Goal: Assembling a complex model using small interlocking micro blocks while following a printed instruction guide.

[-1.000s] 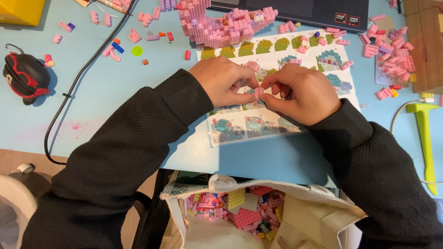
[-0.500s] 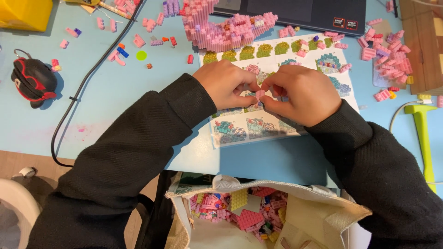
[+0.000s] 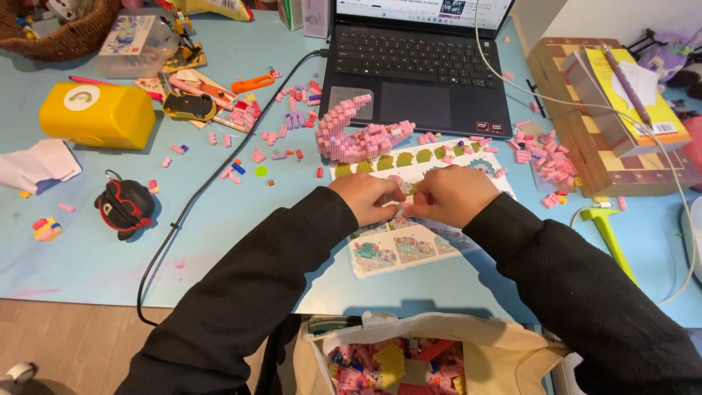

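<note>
The left hand [image 3: 369, 197] and the right hand [image 3: 450, 194] meet fingertip to fingertip over the middle of the bench [image 3: 95, 256], each grip pinched narrow around a tiny brick piece [image 3: 404, 208] held between them; the piece is too small and too covered by fingers to tell its shape. Both hands hover just above an instruction sheet [image 3: 398, 249] printed with coloured pictures, which lies flat under the wrists and runs toward the near edge.

Just beyond the knuckles stands a pink brick model [image 3: 358, 139], touching the sheet's far edge and the front of an open laptop [image 3: 417, 73]. Loose pink bricks [image 3: 545, 157] are scattered to the right, beside a wooden box [image 3: 585, 132] bearing a yellow book [image 3: 636, 95].

To the left, well apart, sit a black and red earbud case [image 3: 124, 205] and a yellow container [image 3: 96, 115]. At the near edge, below the forearms, hangs an open cloth bag [image 3: 431, 329] full of bricks.
</note>
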